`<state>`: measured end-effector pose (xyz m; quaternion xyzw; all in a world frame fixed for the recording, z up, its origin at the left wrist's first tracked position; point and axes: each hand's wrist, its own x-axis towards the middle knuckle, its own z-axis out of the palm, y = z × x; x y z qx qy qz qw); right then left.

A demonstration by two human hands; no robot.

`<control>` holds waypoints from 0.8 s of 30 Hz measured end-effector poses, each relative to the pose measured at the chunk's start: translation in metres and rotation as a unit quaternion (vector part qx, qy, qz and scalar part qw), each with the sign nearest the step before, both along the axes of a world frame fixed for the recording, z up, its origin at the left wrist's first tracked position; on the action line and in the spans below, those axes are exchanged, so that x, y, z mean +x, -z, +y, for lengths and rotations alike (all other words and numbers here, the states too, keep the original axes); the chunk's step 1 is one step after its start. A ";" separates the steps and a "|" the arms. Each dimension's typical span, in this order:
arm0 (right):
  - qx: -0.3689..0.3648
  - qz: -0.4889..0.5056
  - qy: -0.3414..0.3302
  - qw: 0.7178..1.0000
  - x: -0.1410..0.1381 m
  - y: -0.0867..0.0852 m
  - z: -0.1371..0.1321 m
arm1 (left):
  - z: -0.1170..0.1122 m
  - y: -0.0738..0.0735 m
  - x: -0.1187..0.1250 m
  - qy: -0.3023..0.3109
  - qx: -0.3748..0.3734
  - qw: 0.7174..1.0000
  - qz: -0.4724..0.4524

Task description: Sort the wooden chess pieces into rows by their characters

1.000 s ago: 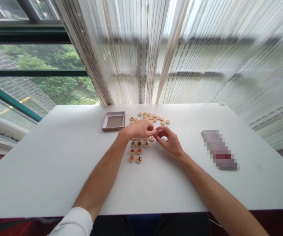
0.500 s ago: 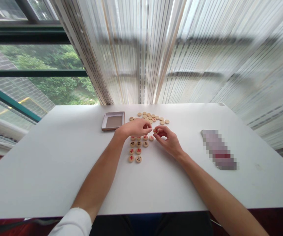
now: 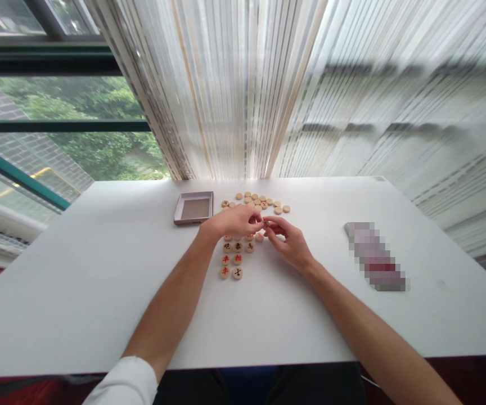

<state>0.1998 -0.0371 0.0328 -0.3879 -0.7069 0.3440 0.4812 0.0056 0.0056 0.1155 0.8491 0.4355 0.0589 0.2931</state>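
Round playing piece [image 3: 267,224], one: right of shallow box [image 3: 196,209], pinched in right hand [image 3: 286,236]. Left hand [image 3: 239,219]: fingers curled, tips at piece; cannot tell if gripping. Likely light, stiff, smooth-faced, sturdy; best held by opposite edges.

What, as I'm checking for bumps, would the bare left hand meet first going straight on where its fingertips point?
Likely the small, round, pale wooden piece held by the bare right hand; the left hand may be touching it, though depth is unclear.
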 end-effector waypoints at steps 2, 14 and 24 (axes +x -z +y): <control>-0.003 -0.001 0.002 1.000 0.000 0.000 0.000 | -0.001 0.000 0.001 -0.001 -0.004 1.000 0.000; -0.022 0.001 0.032 0.999 0.000 -0.002 -0.001 | -0.006 -0.007 0.003 -0.010 -0.036 0.999 -0.001; -0.029 0.004 0.035 0.999 0.000 -0.002 0.000 | -0.009 -0.010 0.005 -0.011 -0.016 1.000 0.011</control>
